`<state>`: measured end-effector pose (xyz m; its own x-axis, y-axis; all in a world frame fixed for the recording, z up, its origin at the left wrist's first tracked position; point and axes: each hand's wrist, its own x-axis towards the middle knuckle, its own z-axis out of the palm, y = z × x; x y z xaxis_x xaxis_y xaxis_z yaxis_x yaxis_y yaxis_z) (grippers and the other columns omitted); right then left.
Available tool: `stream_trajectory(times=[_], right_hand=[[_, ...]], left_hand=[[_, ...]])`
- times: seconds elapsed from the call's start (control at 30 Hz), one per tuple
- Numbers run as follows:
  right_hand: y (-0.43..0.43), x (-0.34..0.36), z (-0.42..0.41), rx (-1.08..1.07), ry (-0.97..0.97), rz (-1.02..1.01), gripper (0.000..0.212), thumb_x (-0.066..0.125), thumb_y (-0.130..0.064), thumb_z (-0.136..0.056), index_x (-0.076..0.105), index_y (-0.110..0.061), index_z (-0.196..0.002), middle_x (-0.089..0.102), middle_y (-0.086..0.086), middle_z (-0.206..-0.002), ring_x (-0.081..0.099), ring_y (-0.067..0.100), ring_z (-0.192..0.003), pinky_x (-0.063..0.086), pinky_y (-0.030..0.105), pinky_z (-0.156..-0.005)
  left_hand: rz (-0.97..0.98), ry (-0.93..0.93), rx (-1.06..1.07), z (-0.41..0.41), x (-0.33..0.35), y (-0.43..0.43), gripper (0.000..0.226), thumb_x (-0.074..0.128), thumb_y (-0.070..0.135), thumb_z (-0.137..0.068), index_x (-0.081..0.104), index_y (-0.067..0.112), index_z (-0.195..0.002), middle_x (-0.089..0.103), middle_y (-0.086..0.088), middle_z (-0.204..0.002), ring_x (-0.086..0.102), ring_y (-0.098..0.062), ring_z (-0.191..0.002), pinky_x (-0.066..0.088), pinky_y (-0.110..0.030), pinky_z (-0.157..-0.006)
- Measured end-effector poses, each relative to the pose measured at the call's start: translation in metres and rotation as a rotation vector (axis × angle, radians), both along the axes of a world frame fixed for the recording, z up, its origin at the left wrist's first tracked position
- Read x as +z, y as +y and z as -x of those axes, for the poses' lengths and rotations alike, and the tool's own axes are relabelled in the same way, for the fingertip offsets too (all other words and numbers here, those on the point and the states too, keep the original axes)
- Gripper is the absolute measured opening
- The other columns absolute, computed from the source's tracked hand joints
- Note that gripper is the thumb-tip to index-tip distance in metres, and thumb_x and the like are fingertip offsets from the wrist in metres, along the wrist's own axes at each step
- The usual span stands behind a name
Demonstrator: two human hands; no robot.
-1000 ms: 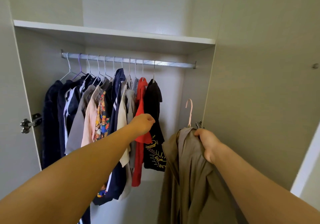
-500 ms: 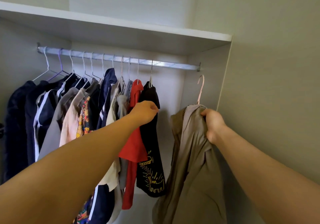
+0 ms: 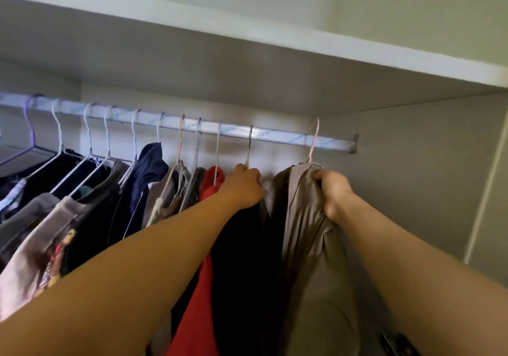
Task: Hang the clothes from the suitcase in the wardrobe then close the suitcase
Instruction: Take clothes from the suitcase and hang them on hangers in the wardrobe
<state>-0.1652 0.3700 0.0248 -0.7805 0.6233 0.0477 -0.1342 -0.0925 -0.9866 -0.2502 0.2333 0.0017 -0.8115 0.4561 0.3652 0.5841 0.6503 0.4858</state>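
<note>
The right hand's fingers [image 3: 320, 175] are curled tight into the shoulder of the khaki garment [image 3: 308, 245], bunching its smooth, faintly glossy cloth. The thin pink hanger [image 3: 313, 144] rises straight up from just left of that grip, and its hook arches over the rail [image 3: 277, 133] near the right end. Whether it sits fully on I cannot tell. The garment hangs long and vertical, below and left of the right hand [image 3: 334, 193]. The left hand [image 3: 243, 188] grips the top of the matte black shirt [image 3: 242, 245] just beside it, holding that row leftward. The round metal rail runs left to right under the flat white shelf [image 3: 247, 34].
</note>
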Motion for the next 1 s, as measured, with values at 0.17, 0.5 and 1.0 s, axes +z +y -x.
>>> stream_trajectory(times=[0.17, 0.5, 1.0], right_hand=[[0.005, -0.004, 0.056, -0.005, -0.059, -0.027, 0.031, 0.042, -0.009, -0.096, 0.057, 0.004, -0.120, 0.062, 0.018, -0.105, 0.055, 0.025, -0.071, 0.047, 0.029, -0.066], [0.008, -0.034, 0.087, -0.096, -0.120, -0.196, 0.031, 0.048, -0.013, -0.092, 0.057, 0.001, -0.119, 0.061, 0.023, -0.120, 0.059, 0.026, -0.096, 0.049, 0.043, -0.096], [-0.051, -0.057, -0.038, -0.269, -0.343, -0.999, 0.042, 0.052, -0.027, -0.089, 0.042, -0.012, -0.127, 0.042, 0.014, -0.134, 0.036, 0.033, -0.123, 0.030, 0.040, -0.101]], left_hand=[[-0.113, -0.056, -0.055, 0.038, -0.004, 0.011, 0.026, 0.052, 0.011, -0.089, 0.056, 0.012, -0.114, 0.034, -0.010, -0.134, 0.049, -0.028, -0.113, 0.037, -0.025, -0.095], [-0.226, -0.126, -0.103, 0.054, -0.018, 0.016, 0.032, 0.047, 0.000, -0.087, 0.051, 0.016, -0.114, 0.022, -0.009, -0.143, 0.045, -0.029, -0.113, 0.038, -0.025, -0.093], [-0.184, 0.077, 0.119, -0.052, -0.035, -0.042, 0.048, 0.057, 0.019, -0.088, 0.044, 0.012, -0.134, 0.032, -0.011, -0.143, 0.035, -0.029, -0.130, 0.033, -0.033, -0.105]])
